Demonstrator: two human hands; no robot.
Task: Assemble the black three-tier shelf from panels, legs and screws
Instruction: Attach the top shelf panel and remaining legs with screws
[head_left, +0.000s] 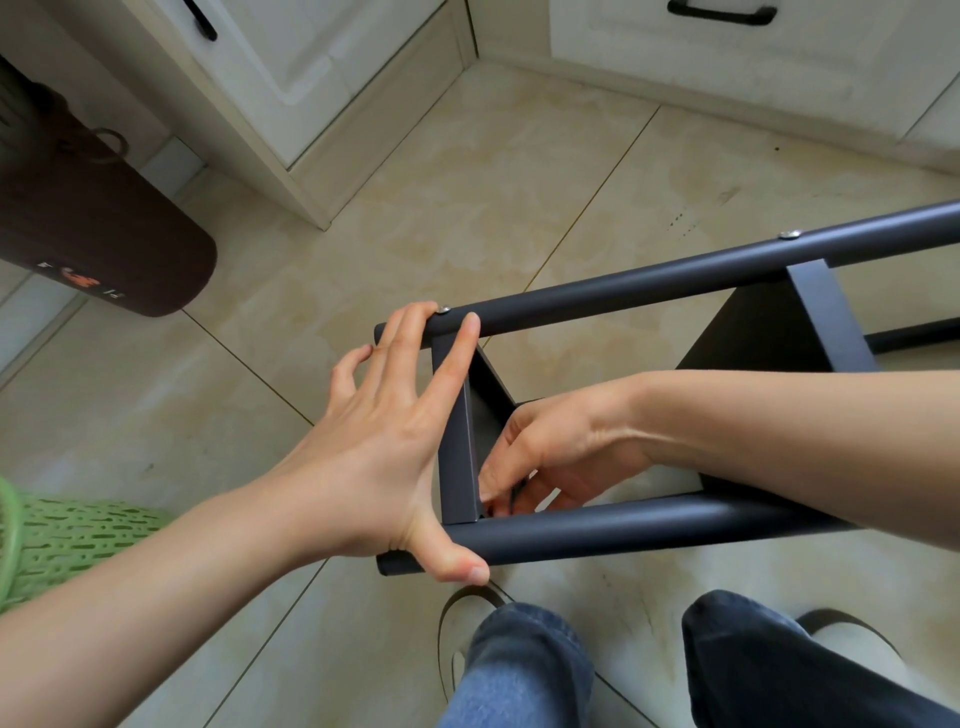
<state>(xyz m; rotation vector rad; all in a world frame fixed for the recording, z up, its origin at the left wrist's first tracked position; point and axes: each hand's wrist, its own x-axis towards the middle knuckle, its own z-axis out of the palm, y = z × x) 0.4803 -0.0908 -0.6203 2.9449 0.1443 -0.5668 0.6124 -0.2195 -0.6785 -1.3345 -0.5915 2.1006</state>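
At frame centre, the left hand (384, 441) spans the shelf (597, 415), fingers straight, thumb hooked under the lower leg (623, 525); the right hand (550, 457) pinches a small dark tool (516, 496) at the panel (457, 457) corner.

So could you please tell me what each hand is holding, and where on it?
The left hand spans the shelf frame's end, fingers on the upper leg, thumb under the lower leg. The right hand pinches something small and dark at the panel corner; what it is cannot be told.
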